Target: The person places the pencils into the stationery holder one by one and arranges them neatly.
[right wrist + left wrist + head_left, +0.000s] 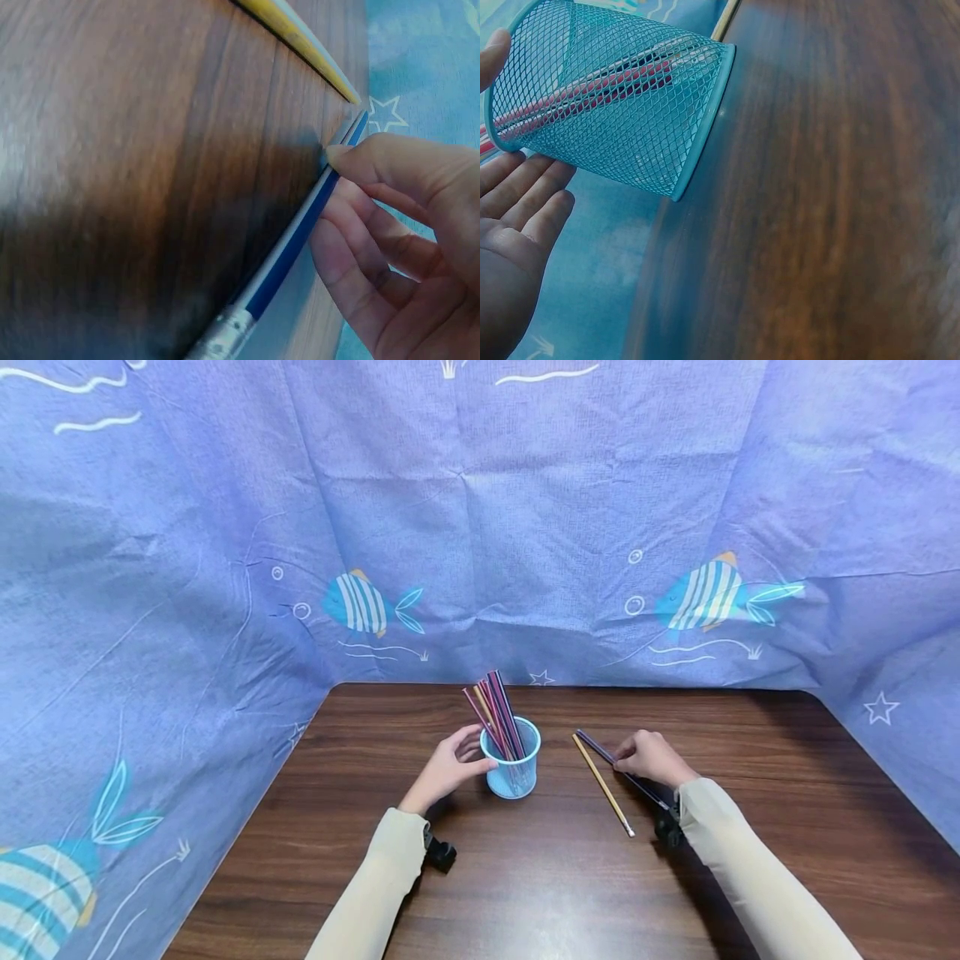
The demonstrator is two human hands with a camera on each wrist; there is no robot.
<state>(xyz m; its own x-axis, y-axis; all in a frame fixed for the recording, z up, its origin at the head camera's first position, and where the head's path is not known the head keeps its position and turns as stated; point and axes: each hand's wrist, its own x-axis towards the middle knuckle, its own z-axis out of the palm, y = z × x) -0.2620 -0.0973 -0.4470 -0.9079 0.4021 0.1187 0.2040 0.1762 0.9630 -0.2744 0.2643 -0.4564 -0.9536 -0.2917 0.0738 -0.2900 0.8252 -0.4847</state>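
A light-blue mesh pencil cup [512, 777] stands upright on the table, holding several striped and coloured pencils [495, 714] that lean to the left. My left hand [454, 760] is at the cup's left side, thumb and fingers on either side near its rim; the mesh wall [622, 105] shows close up in the left wrist view. To the right, my right hand [651, 758] pinches a dark-blue pencil [289, 244] between thumb and fingers. This pencil has a silver ferrule and lies low along the tabletop. Beside it rests a yellow pencil [603, 785] with a white eraser end.
The brown wood-grain table [540, 885] reaches back to a blue fabric backdrop [525, 527] printed with fish and stars. Fabric also hangs at the left and right sides. A black wrist camera [441, 855] sits under the left sleeve.
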